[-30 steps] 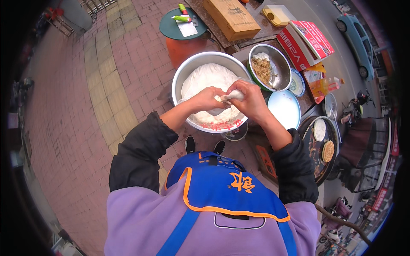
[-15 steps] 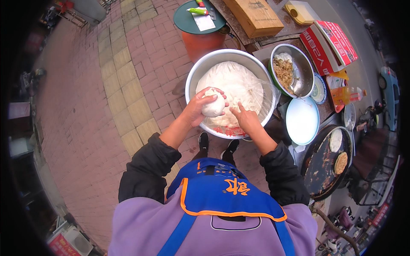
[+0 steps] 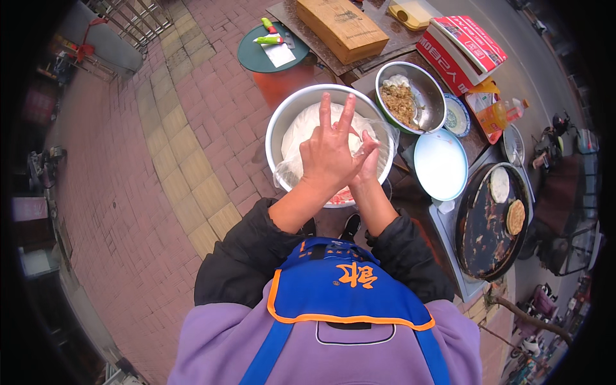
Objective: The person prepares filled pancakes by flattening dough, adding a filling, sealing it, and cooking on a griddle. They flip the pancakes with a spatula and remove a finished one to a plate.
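Open paving [image 3: 115, 212] left of the basin [image 3: 276, 131] leaves a way through; a lidded bucket [image 3: 276, 83] obstructs the far-left side, a steel bowl [image 3: 432, 96] and pale plate [image 3: 441, 165] the right.

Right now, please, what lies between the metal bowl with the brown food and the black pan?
In the head view, a round, pale blue plate lies between the metal bowl and the black pan.

From my remote seat I see reddish brick paving [image 3: 109, 192] with a strip of yellow tiles [image 3: 177, 149], a metal railing [image 3: 138, 20] near a grey pillar [image 3: 110, 46], a brown bench [image 3: 402, 42], and grey road [image 3: 521, 67] beyond, in soft daylight.
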Available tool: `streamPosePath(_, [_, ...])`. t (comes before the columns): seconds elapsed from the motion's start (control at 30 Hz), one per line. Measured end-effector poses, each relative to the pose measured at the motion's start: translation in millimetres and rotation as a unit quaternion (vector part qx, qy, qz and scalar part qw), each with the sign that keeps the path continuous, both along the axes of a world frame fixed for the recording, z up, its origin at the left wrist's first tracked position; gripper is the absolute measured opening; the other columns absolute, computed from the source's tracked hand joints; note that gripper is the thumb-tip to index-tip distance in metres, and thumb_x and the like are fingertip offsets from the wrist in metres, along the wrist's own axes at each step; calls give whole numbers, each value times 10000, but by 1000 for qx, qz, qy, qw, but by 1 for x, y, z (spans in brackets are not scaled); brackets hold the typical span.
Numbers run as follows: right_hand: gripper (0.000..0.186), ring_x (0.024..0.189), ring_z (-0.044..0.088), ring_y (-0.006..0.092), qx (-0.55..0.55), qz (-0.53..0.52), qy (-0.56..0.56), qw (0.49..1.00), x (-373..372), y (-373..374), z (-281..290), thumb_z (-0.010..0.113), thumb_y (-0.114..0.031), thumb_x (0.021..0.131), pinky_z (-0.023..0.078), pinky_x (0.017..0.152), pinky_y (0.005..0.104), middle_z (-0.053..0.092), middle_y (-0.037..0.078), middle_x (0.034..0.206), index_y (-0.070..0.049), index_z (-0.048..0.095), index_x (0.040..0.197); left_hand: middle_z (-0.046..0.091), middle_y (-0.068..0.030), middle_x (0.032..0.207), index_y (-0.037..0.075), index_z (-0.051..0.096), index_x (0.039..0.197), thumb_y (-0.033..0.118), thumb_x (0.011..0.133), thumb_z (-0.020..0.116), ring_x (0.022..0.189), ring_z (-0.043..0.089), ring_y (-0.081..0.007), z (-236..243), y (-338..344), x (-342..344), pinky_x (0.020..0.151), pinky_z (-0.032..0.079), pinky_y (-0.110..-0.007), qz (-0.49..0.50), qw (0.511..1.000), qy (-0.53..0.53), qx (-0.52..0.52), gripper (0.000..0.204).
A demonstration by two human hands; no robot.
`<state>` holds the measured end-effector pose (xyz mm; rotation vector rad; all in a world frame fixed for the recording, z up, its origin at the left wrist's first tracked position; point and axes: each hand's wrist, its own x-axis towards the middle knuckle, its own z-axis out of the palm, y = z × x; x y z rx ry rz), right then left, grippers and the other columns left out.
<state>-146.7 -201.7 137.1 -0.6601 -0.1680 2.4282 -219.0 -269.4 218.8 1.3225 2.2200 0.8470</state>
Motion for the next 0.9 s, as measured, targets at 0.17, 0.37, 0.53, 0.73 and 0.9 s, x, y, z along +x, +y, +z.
streamPosePath(0.17, [740,1326,504,298,298,41,-144,943,-9,-19,35,173,-558,1053,367,1129,448,548,155,1417,0,604,1280,545,-139,1368,41,488,1399,575,1072,219,1244,550,-288,-52,-5,-2,1094,415,-400,206,635,-682,299,682])
streamPosePath(0.37, [469,1060,574,315,765,-179,-451,424,33,-22,68,732,-133,786,459,914,411,578,154,1180,-19,622,1227,638,-164,1256,46,532,1317,517,1074,259,1196,603,-316,-87,3,-4,1033,485,-448,142,439,-845,270,597])
streamPosePath(0.53, [372,775,607,207,746,-101,-402,521,45,-34,55,770,-9,767,486,639,289,575,115,1010,-10,640,1115,655,-168,1230,31,538,1318,518,1059,323,1181,611,-339,-73,5,4,1049,470,-461,125,455,-835,282,592])
streamPosePath(0.73, [238,694,591,144,723,-130,-395,551,53,-23,62,757,26,808,477,613,250,593,76,915,-11,662,1024,660,-160,1205,18,548,1283,530,1057,349,1165,623,-304,-52,1,9,1032,474,-429,89,520,-814,241,594])
streamPosePath(0.9, [278,680,590,185,766,-48,-393,507,63,-15,80,757,36,753,487,623,303,592,85,857,-28,672,1010,657,-138,1199,12,548,1276,502,1063,380,1143,638,-264,-45,-1,10,1009,492,-403,87,545,-804,221,561])
